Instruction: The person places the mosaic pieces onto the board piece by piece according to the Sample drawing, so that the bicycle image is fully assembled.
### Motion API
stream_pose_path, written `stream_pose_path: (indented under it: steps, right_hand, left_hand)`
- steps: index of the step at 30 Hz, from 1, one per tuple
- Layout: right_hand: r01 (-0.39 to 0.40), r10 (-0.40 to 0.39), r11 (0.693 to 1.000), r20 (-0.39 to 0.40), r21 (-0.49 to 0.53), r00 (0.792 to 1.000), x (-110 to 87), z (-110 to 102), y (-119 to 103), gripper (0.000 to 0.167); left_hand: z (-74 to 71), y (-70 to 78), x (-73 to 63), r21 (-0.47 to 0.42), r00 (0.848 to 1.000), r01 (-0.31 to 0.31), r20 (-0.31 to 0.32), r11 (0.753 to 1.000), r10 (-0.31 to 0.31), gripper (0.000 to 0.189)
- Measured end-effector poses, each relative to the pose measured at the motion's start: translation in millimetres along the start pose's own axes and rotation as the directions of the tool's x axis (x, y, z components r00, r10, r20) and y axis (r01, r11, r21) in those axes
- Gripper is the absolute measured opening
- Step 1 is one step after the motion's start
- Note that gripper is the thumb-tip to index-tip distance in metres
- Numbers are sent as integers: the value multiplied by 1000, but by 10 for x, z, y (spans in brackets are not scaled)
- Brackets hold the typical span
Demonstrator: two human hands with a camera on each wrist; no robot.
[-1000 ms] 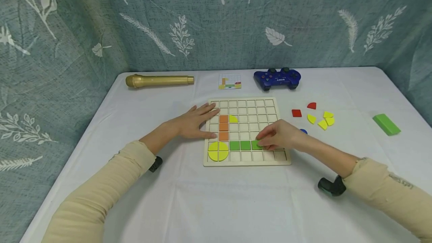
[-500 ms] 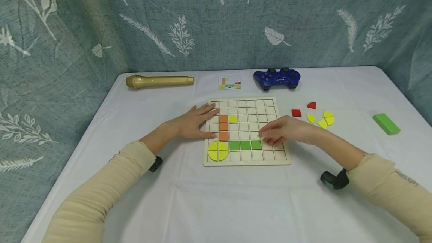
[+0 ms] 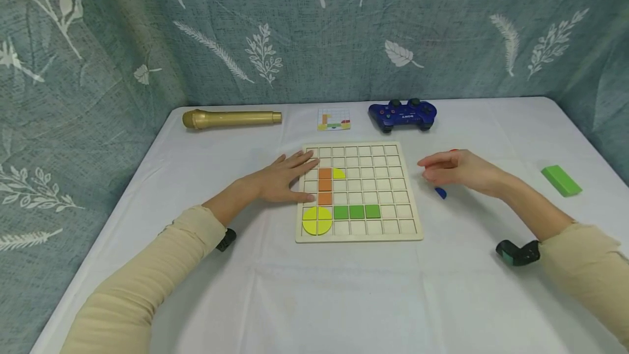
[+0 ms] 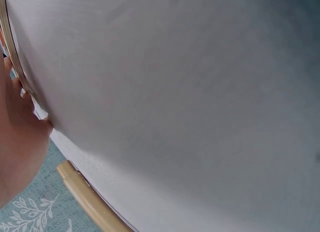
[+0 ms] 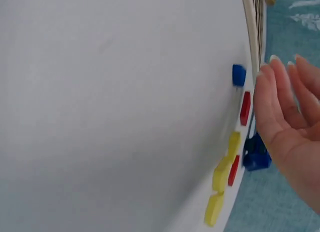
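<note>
A wooden grid board [image 3: 361, 149] lies mid-table. My left hand [image 3: 280, 180] rests spread on its left edge, fingertips over the outer cells. Set in the grid are an orange column [image 3: 325, 183], a yellow quarter piece [image 3: 338, 173], a yellow circle of quarters [image 3: 317, 220] and a row of green squares [image 3: 356, 212]. To the board's right, my right hand [image 3: 464, 171] hovers with relaxed fingers and nothing in them. Beneath it a blue piece [image 3: 440, 193] shows, while the right wrist view also has red pieces [image 5: 245, 108] and yellow pieces [image 5: 220, 174], mostly hidden from the head view.
Along the back of the table lie a gold microphone [image 3: 231, 119], a small pattern card [image 3: 334, 119] and a blue game controller [image 3: 403, 114]. A green block [image 3: 562, 181] sits at the far right. A patterned teal curtain [image 3: 314, 31] hangs behind.
My right hand has left the green row and moved right and back, off the board and over the loose pieces. The left hand stays where it was.
</note>
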State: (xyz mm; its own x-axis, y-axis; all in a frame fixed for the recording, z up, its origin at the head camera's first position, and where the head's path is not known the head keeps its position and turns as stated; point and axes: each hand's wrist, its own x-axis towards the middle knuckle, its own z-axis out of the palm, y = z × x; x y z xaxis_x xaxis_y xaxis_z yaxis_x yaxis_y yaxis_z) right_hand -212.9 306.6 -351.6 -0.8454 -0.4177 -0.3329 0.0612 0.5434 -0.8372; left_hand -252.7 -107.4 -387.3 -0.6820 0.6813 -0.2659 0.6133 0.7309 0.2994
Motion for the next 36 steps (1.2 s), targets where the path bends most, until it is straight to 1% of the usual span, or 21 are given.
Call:
stream_pose_path:
  steps: [2, 5, 8, 14, 17, 21, 25, 31, 34, 36]
  right_hand:
    - [7, -8, 999, -22, -40, 1000, -18, -30, 45, 50]
    - [20, -23, 996, -26, -93, 999, -38, -51, 100, 42]
    - [40, -40, 991, 1, -128, 999, -54, -56, 141, 41]
    - [99, -88, 978, 63, -181, 994, -69, -56, 181, 48]
    - [127, -114, 973, 76, -193, 991, -64, -54, 197, 49]
    - [172, -159, 962, 76, -212, 984, -50, -56, 220, 46]
    - [197, -185, 959, 75, -202, 980, -41, -51, 234, 44]
    - [213, -205, 960, 59, -183, 977, -46, -35, 244, 44]
    - [205, -201, 958, 42, -199, 979, -51, -29, 248, 43]
    - [185, -185, 957, 24, -222, 983, -54, -29, 246, 41]
  left_hand:
    - [-3, 6, 0, -3, 1000, 2, 0, 1000, -2, 91]
    - [-1, 11, 3, -2, 1000, 7, 2, 1000, -7, 90]
    - [2, 13, 4, 1, 1000, 12, 5, 1000, -12, 90]
    - [-10, 17, -4, -3, 1000, 13, 5, 1000, -13, 92]
    - [-9, 19, -6, -3, 1000, 14, 8, 1000, -14, 92]
    - [-8, 24, -7, 2, 1000, 15, 8, 1000, -15, 91]
    - [-13, 22, -6, -2, 1000, 11, 5, 1000, -11, 92]
    - [-12, 18, -3, -2, 1000, 11, 11, 1000, -11, 93]
    - [-11, 18, -3, 2, 1000, 16, 14, 1000, -16, 93]
    - [-12, 16, -4, 6, 1000, 18, 14, 1000, -19, 93]
